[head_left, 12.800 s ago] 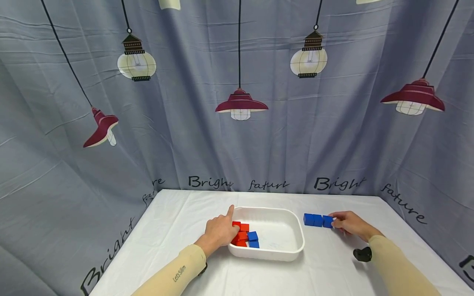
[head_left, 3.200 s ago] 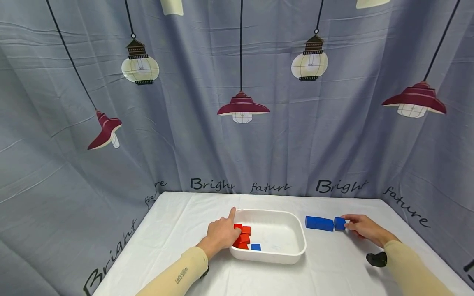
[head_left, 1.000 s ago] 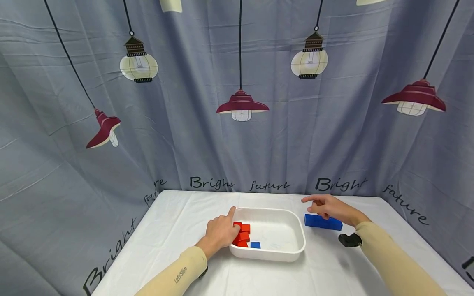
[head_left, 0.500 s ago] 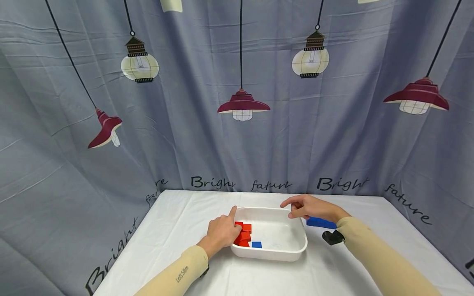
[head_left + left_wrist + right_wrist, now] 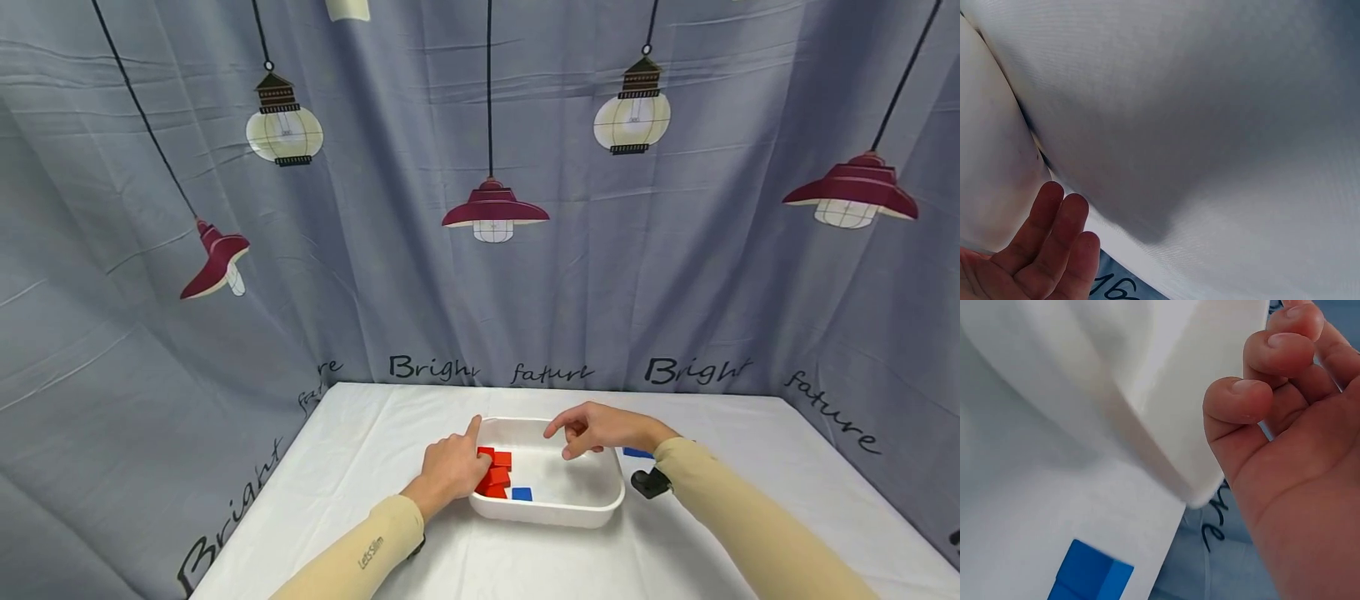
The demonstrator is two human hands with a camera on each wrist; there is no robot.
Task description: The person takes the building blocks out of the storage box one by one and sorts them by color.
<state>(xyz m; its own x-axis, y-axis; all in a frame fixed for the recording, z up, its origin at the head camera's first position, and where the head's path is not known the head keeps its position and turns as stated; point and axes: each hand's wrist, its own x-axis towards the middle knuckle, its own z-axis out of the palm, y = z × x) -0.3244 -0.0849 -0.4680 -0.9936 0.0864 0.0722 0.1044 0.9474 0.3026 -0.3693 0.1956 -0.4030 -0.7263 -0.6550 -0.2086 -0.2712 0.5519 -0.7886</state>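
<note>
A white plastic tray (image 5: 547, 515) holds several red blocks (image 5: 498, 477) along its left side and one blue block (image 5: 522, 494) beside them. My left hand (image 5: 448, 468) grips the tray's left rim, thumb inside by the red blocks, index finger pointing along the rim. In the left wrist view its other fingers (image 5: 1054, 244) lie outside the wall. My right hand (image 5: 607, 427) hovers over the tray's right part, fingers loosely bent, holding nothing. To the right of the tray is a row of blue blocks (image 5: 637, 452), mostly hidden behind that hand and sleeve.
The tray stands on a table with a white cloth (image 5: 360, 533). Behind the table hangs a grey-blue curtain (image 5: 390, 275) printed with lamps and lettering. In the right wrist view, the end of the blue row (image 5: 1088, 569) lies near the tray's outer wall.
A blue block left the tray, and my right hand set it against the row's right end. That hand then let go and moved left over the tray. My left hand stayed put.
</note>
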